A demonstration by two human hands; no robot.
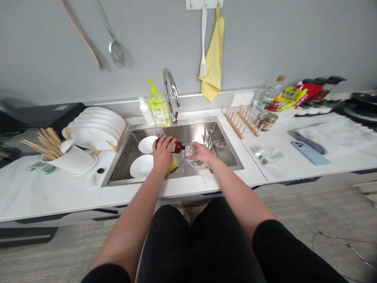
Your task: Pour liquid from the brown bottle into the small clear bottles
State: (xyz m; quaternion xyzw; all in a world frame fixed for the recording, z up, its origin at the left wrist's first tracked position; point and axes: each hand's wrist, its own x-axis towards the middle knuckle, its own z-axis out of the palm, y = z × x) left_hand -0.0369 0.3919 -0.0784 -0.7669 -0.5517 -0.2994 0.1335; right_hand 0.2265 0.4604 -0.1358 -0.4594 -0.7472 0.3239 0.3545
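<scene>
My left hand (163, 152) is wrapped round a reddish-brown bottle (177, 147), which lies almost level above the sink with its dark neck pointing right. In my right hand (202, 151) is a small clear container (191, 150), its opening close to the bottle's neck. Whether the two touch I cannot tell. Below them is the steel sink (228, 157), with two white plates (141, 166) in its left part. A yellow cloth or sponge (172, 166) shows partly behind my left wrist. A small black cap (100, 170) sits on the counter left of the sink.
The chrome faucet (169, 84) rises behind the sink, beside a yellow-green soap bottle (159, 108) and a white bottle (146, 111). At left are racked white plates (94, 127) and a chopstick holder (70, 159). A wooden rack (243, 121), jar (268, 122) and phone (310, 152) lie right.
</scene>
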